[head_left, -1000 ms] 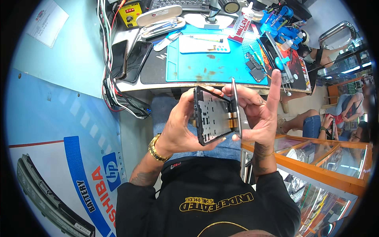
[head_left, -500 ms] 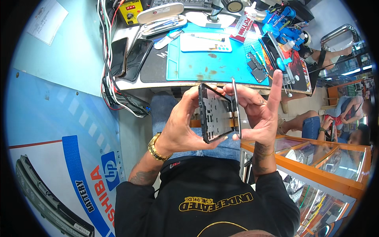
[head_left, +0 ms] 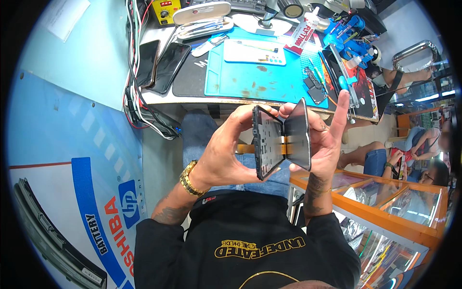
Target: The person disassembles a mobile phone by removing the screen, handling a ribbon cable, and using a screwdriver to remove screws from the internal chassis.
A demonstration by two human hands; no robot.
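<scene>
My left hand point(head_left: 223, 153) is closed on a black phone frame point(head_left: 267, 141) by its edges, the frame turned partly edge-on with a cutout-marked plate inside. My right hand point(head_left: 323, 142) grips a thin dark screen panel point(head_left: 300, 133), index finger stretched upward, thumb at the panel's lower part. The two pieces stand open like a book, joined by a copper-coloured flex cable point(head_left: 283, 148). Both are held above my lap, just in front of the bench. On the blue work mat point(head_left: 240, 79) beyond them lie a white phone back point(head_left: 236, 55) and small dark parts point(head_left: 315, 89).
Two phones point(head_left: 169, 67), cables point(head_left: 134, 91) and a yellow device point(head_left: 166, 10) are at the left. A glue tube point(head_left: 303, 33), blue tool holder point(head_left: 344, 38) and clamp fixture point(head_left: 350, 86) stand right. Beside me are a glass display case point(head_left: 365, 192) and other people point(head_left: 418, 139).
The screen panel has swung outward to the right, showing more of its dark face. The frame has moved slightly right and turned more edge-on, with both my hands following.
</scene>
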